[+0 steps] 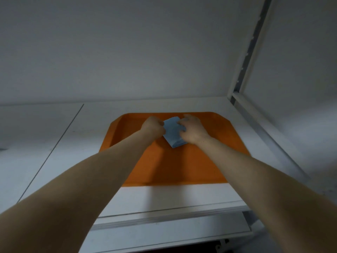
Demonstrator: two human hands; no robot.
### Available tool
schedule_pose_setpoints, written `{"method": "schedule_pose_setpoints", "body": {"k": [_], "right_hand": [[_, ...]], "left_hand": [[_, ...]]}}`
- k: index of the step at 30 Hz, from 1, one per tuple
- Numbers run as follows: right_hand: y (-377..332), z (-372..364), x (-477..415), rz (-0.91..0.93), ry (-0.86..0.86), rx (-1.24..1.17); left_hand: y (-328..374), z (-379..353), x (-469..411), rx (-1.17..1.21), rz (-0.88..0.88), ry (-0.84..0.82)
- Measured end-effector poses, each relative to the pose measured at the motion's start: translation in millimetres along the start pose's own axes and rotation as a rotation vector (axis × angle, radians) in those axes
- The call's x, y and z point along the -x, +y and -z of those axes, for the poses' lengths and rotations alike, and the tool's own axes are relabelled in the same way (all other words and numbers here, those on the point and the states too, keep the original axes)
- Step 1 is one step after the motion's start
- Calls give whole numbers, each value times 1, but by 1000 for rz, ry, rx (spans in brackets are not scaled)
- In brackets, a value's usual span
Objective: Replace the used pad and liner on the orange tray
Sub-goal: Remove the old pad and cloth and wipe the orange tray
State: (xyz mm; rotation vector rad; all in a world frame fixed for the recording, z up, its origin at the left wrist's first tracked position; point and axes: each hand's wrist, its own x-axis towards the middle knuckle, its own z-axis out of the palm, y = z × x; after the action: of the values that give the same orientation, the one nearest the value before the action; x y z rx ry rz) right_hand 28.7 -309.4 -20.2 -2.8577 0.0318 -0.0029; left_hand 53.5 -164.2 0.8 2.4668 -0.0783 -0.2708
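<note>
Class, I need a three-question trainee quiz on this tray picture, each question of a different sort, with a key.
1. True or false: the folded blue sheet lies spread flat over the whole orange tray.
2. The left hand and right hand are: A) both holding the sheet; B) both pressed flat on the tray; C) both off to the sides of the tray.
3. Fill in: the sheet is over the tray's ____ half (near or far from the person).
Key: 1 false; 2 A; 3 far.

no readable text, labels or numbers anywhere
</note>
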Motion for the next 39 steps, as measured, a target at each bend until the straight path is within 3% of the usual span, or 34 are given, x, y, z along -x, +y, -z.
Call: {"method": "schedule_pose_setpoints", "body": {"k": [3,6,12,15,20,22,26,29,34,39], "right_hand": [[-8,-6,8,110,-173,5],[-10,-14,14,108,-300,91],[-12,-20,16,101,-352,225],[-10,-17,16,121,-313,180],[-7,-17,24,130,5,165],[-8,-15,25,152,23,182],[-1,5,24,133,41,-70],[7,18,24,28,72,-413],[25,24,27,-112,9,-721],[32,25,22,-275,141,-872]], "left_hand": [[-1,-2,2,-186,-87,-33],[-1,-7,6,-253,-102,-96],[-7,-12,6,-307,-102,-188],[-6,-3,6,-320,-120,-134],[-14,5,2,-333,-204,-89],[-19,4,1,-396,-229,-117],[-16,4,6,-487,-260,-113],[-10,9,10,-488,-368,-104],[-4,9,14,-166,-278,-101],[3,7,10,64,-254,-26]]}}
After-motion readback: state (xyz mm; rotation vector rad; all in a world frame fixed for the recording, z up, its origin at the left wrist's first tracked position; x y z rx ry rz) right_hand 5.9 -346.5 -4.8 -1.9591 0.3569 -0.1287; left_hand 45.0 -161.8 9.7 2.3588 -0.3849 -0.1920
